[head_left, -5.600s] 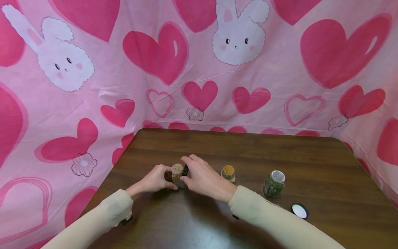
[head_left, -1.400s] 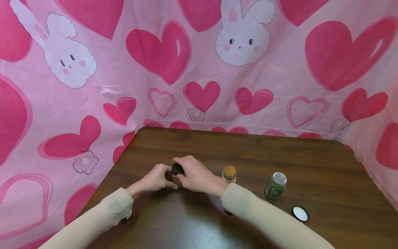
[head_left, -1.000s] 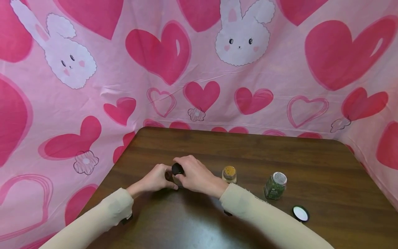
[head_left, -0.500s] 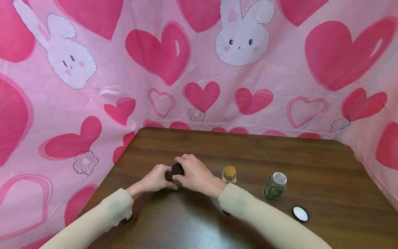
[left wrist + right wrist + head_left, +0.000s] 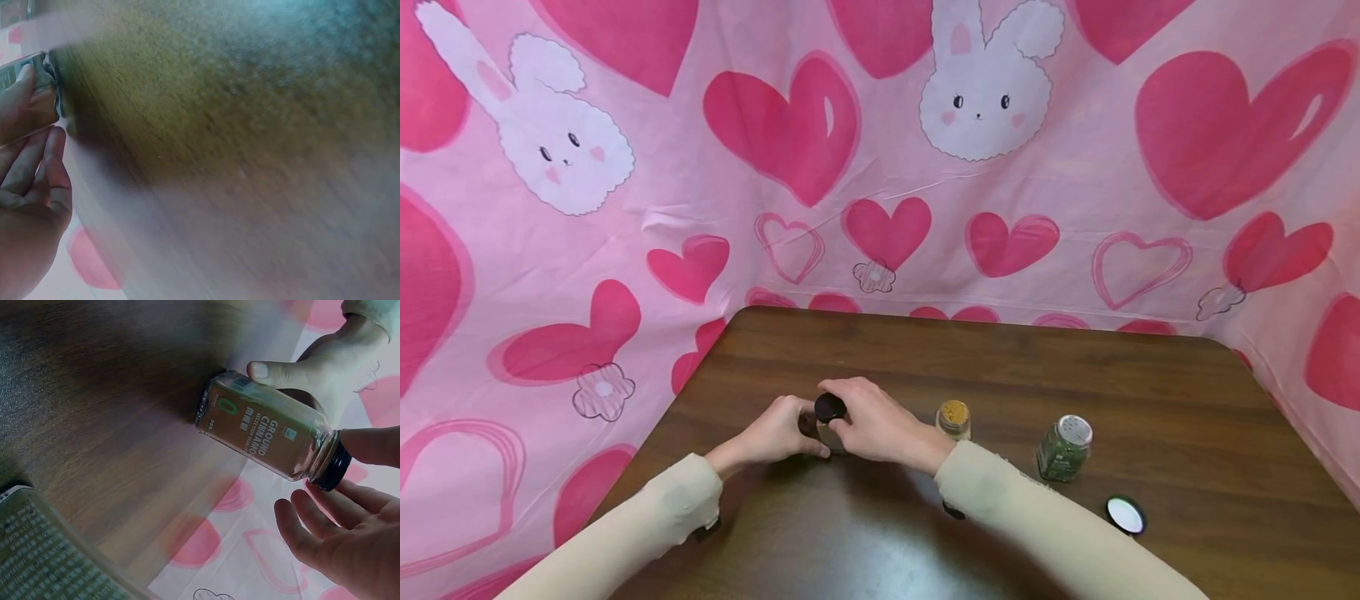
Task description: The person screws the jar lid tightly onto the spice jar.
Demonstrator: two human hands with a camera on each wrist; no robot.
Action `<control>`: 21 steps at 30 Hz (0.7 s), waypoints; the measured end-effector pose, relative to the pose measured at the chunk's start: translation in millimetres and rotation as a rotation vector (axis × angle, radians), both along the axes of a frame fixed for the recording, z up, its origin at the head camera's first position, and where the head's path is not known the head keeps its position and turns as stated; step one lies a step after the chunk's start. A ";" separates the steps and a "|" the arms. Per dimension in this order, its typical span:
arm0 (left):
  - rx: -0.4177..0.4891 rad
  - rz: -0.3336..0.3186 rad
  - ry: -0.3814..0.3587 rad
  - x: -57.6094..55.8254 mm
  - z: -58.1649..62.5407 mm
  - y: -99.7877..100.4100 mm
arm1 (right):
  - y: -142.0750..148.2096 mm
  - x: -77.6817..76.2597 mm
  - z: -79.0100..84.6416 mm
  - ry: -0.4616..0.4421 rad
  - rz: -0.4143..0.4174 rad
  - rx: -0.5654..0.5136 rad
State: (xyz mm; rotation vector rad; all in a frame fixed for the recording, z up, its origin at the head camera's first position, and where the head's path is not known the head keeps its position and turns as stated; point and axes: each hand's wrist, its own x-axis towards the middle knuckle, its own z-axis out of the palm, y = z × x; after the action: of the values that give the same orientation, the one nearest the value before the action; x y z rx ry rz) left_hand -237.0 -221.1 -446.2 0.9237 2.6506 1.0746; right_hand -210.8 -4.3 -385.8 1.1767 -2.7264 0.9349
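While the left hand [image 5: 777, 429] grips the jar [image 5: 259, 428], the right hand [image 5: 883, 422] pinches its cap [image 5: 335, 466], probably a turning step; the next twist calls for steady bracing.

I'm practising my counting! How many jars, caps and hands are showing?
Jars: 3 (cinnamon jar, yellow-topped jar, green jar)
Caps: 2 (black cap on the cinnamon jar, loose cap lying white side up)
Hands: 2 (left hand, right hand)
Total: 7
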 end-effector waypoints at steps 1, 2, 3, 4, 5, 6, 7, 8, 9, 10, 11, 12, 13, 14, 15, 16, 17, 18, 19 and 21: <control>-0.003 0.001 0.000 0.1 0.2 0.2 | 0.0 -0.1 0.1 0.004 0.003 0.000; -0.008 0.005 0.000 0.0 0.2 0.4 | 0.0 -0.1 0.3 0.009 0.004 0.001; -0.010 0.006 0.000 0.0 0.4 0.5 | -0.1 0.0 0.4 0.011 0.005 0.002; -0.012 0.010 -0.002 0.0 0.5 0.6 | -0.1 0.2 0.6 0.013 0.006 0.002; -0.014 0.012 -0.001 -0.1 0.5 0.6 | -0.1 0.2 0.5 0.014 0.006 0.002; -0.013 0.012 0.000 -0.1 0.6 0.5 | -0.1 0.4 0.4 0.014 0.005 0.003; -0.012 0.011 0.000 -0.2 0.7 0.5 | 0.0 0.3 0.2 0.015 0.006 0.003; -0.011 0.012 -0.002 -0.4 0.6 0.4 | 0.3 0.5 0.5 0.010 0.005 0.003; -0.007 0.010 -0.006 -0.5 0.3 0.2 | 0.6 0.6 0.4 0.006 0.005 0.001; -0.005 0.009 -0.013 -0.7 0.1 0.1 | 0.8 0.5 0.1 0.002 0.007 -0.001; -0.003 0.006 -0.019 -0.8 -0.2 0.0 | 1.0 0.4 -0.3 -0.003 0.006 -0.002; -0.001 0.005 -0.027 -0.9 -0.3 -0.1 | 1.3 0.5 -0.3 -0.007 0.006 -0.002; 0.000 0.004 -0.032 -1.0 -0.6 -0.1 | 1.4 0.4 -0.5 -0.011 0.006 -0.003; 0.001 0.004 -0.038 -1.3 -0.9 0.0 | 1.5 0.3 -0.8 -0.015 0.005 -0.003; 0.004 0.002 -0.043 -1.5 -1.0 0.2 | 1.5 0.0 -1.3 -0.015 0.005 -0.003; 0.005 0.002 -0.047 -1.7 -0.8 0.6 | 1.4 -0.3 -1.7 -0.015 0.005 -0.001; 0.006 0.001 -0.046 -1.9 -0.7 0.9 | 1.4 -0.5 -1.8 -0.014 0.002 0.001; 0.007 0.000 -0.046 -2.1 -0.5 1.2 | 1.5 -0.8 -1.9 -0.010 0.000 0.003; 0.008 0.000 -0.046 -2.1 -0.2 1.5 | 1.3 -0.8 -2.0 -0.008 -0.001 0.005; 0.009 0.002 -0.052 -2.0 0.4 1.9 | 1.2 -0.8 -1.8 -0.005 -0.005 0.009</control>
State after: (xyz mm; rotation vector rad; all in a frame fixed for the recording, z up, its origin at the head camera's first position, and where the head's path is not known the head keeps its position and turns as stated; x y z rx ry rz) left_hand -239.0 -219.2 -445.8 0.8830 2.6079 1.0958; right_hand -211.6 -3.1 -387.6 1.1694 -2.7388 0.9271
